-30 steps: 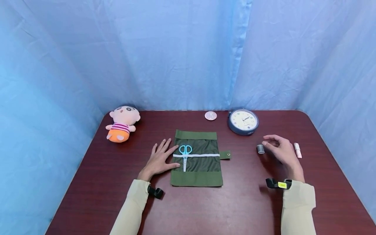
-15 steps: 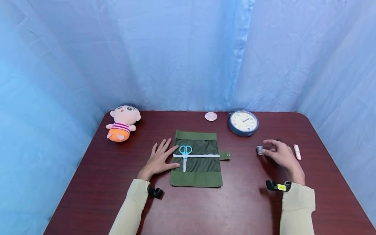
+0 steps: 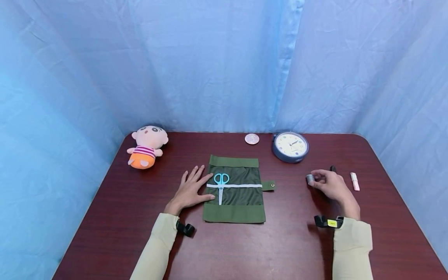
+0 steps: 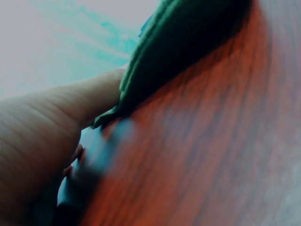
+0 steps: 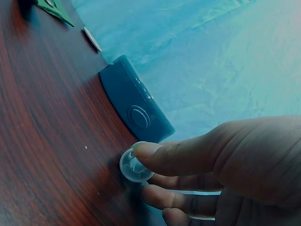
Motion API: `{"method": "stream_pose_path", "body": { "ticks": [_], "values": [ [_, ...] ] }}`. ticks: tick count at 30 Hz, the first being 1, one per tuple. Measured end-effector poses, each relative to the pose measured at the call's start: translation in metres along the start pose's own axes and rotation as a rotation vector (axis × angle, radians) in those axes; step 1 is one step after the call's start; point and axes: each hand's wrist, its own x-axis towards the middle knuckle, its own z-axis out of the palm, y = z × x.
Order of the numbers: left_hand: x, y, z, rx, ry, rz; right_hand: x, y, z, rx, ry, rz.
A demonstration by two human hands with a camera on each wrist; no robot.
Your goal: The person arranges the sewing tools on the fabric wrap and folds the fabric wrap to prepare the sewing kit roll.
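Note:
In the head view my left hand (image 3: 189,191) lies with fingers spread at the left edge of an unrolled green fabric pouch (image 3: 233,214), thumb and index fingertip on it. A pair of scissors (image 3: 221,179) with light blue handles is tucked under the pouch's white elastic band (image 3: 246,185). The left wrist view shows the thumb (image 4: 101,92) against the raised pouch edge. On the right, my right hand (image 3: 330,185) pinches a small spool of grey thread (image 3: 310,179) between thumb and fingers. The spool's clear plastic end (image 5: 133,170) faces the right wrist camera.
A round alarm clock (image 3: 290,147) and a shiny disc (image 3: 252,139) sit at the back. The plush doll (image 3: 144,147) lies back left. Right of my right hand is a small white-and-pink item (image 3: 355,181); a dark object (image 3: 333,168) shows behind the hand. Blue curtains surround the table.
My right hand has moved slightly left to the spool, and its thumb and fingers have closed on it. The dark object behind that hand has come into view. My left hand stays put.

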Motion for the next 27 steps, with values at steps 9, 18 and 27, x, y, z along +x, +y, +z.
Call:
{"method": "stream_pose_path", "body": {
  "ticks": [9, 18, 27],
  "values": [
    [0.0011, 0.0003, 0.0000, -0.004, -0.009, -0.007, 0.0001, 0.0014, 0.0012, -0.001, 0.011, 0.018],
    [0.0017, 0.0004, 0.0010, -0.003, -0.007, -0.008, 0.0005, 0.0031, 0.0018, -0.030, 0.046, 0.023],
    [0.0010, 0.0001, 0.0008, -0.001, -0.012, -0.013, 0.0005, -0.0019, -0.0005, 0.013, 0.099, 0.001]
  ]
}}
